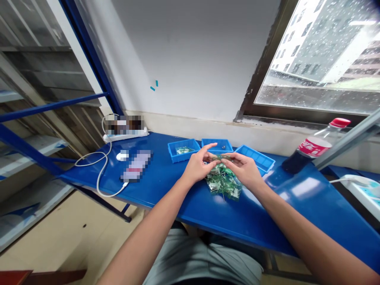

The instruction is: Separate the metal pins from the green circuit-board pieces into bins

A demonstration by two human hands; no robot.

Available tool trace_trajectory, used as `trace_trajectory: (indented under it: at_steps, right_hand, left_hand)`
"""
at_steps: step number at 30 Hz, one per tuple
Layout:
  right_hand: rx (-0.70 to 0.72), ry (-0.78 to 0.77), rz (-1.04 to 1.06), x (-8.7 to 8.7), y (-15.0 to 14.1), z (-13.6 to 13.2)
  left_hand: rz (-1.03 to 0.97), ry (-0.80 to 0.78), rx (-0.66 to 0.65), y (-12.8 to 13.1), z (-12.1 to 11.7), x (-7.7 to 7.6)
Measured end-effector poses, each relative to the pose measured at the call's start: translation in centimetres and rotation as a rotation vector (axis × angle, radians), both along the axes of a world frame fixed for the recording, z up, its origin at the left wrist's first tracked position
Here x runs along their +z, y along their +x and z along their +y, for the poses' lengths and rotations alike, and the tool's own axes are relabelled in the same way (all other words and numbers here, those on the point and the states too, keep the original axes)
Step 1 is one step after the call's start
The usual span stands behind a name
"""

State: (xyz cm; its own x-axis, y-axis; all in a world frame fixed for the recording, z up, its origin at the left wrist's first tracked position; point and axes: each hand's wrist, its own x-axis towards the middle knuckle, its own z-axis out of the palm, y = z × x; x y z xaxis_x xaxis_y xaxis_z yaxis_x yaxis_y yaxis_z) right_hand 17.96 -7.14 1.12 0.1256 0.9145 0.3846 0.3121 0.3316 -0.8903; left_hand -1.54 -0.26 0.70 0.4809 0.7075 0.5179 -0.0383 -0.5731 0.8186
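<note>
Both my hands meet over a heap of small green circuit boards [224,184] on the blue table [166,186]. My left hand [197,164] pinches one end of a green board [220,158], its index finger stretched out. My right hand [243,168] grips the other end of the same board with curled fingers. The board is held just above the heap, in front of the trays.
Three blue trays [181,150] stand behind the hands; the left one holds green parts. A phone [137,165] on a white cable, a white charger [122,155] and a power strip [126,132] lie left. A cola bottle [311,148] stands right. A blue shelf frame [35,107] stands far left.
</note>
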Motion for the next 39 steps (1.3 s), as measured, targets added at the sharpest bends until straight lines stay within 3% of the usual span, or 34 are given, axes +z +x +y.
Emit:
trace_trajectory:
  at_steps: [3, 7, 11, 13, 15, 20, 26, 32, 36, 39]
  right_hand:
    - [-0.027, -0.059, 0.075, 0.2, -0.1, 0.1]
    - [-0.149, 0.003, 0.115, -0.1, -0.3, 0.1]
    - [-0.032, -0.001, 0.137, -0.4, -0.8, -0.2]
    - [0.024, -0.009, 0.102, -0.5, -1.1, -0.3]
    - [0.029, -0.001, 0.073, -0.8, -1.3, -0.3]
    - [-0.137, 0.083, 0.091, -1.6, -1.0, 0.2]
    - [-0.032, -0.006, 0.109, -1.0, -1.1, 0.0]
    - [-0.207, 0.000, 0.169, -0.1, -1.1, -0.2]
    - [-0.051, -0.009, 0.179, 0.1, -1.5, -0.4]
    - [0.018, -0.003, 0.144, -0.1, -1.7, -0.5]
  left_hand:
    - [-0.050, -0.001, 0.022, -0.1, 0.3, 0.0]
    - [0.007, 0.141, 0.139, -0.2, 0.5, 0.0]
    - [0.104, 0.187, 0.029, -0.2, 0.1, 0.0]
    - [0.153, 0.194, 0.045, -0.2, 0.1, 0.1]
    - [0.169, 0.172, 0.075, -0.2, 0.2, 0.2]
    - [0.057, 0.087, 0.091, -0.1, 0.6, -0.1]
    - [0.004, -0.079, 0.017, 0.1, 0.4, -0.5]
    - [0.026, 0.173, 0.089, -0.1, 0.2, 0.1]
    - [0.061, 0.192, -0.006, 0.0, 0.1, 0.0]
    - [0.039, 0.129, 0.047, 0.0, 0.2, -0.1]
